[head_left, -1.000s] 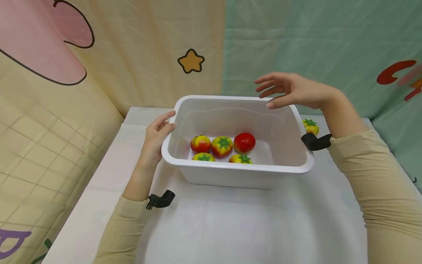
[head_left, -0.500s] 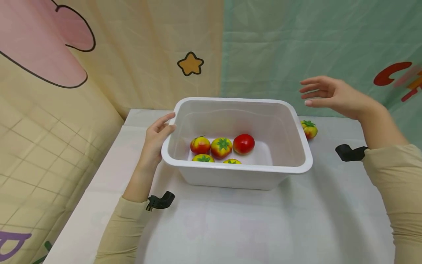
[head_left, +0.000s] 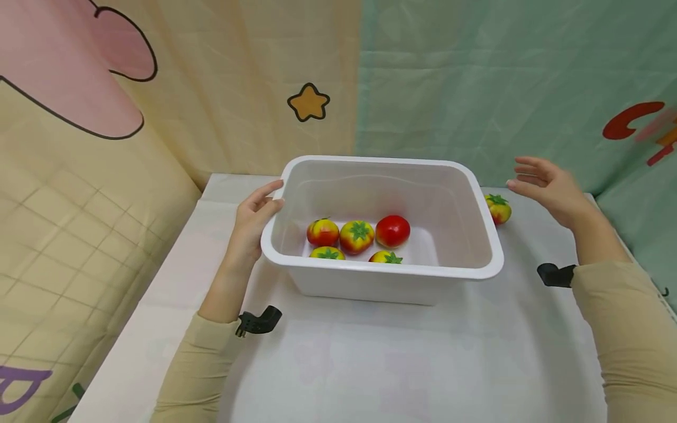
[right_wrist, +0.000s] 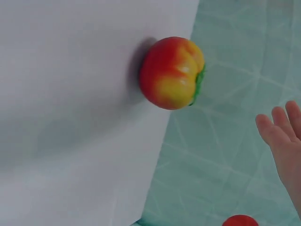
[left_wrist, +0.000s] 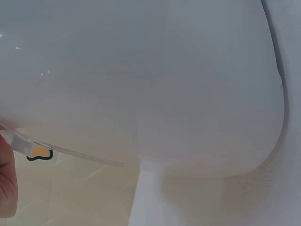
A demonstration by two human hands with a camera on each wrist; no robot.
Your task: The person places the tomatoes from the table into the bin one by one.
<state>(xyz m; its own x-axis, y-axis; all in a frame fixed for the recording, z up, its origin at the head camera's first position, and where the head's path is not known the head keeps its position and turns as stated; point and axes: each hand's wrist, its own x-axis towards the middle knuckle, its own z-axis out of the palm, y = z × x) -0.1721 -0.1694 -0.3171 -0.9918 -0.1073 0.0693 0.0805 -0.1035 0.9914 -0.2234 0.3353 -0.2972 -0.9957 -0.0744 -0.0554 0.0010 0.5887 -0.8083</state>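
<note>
A white plastic tub stands on the table in the head view. Inside it lie several red-and-yellow toy tomatoes with green leafy tops, one of them showing only red. My left hand holds the tub's left rim, fingertips over the edge; the left wrist view shows mostly the tub's outer wall. Another toy tomato sits on the table just beyond the tub's right side, partly hidden by the rim in the head view. My right hand hovers to the right of that tomato, fingers loosely bent, holding nothing.
The white-covered table extends toward me in front of the tub. Printed curtains hang close behind the table and along both sides. A black wrist mount sits at my left cuff, another at the right.
My right hand has moved from above the tub's right rim out to the right, then down toward table level. One tomato at the tub's front shifted left and back. The left hand stays put.
</note>
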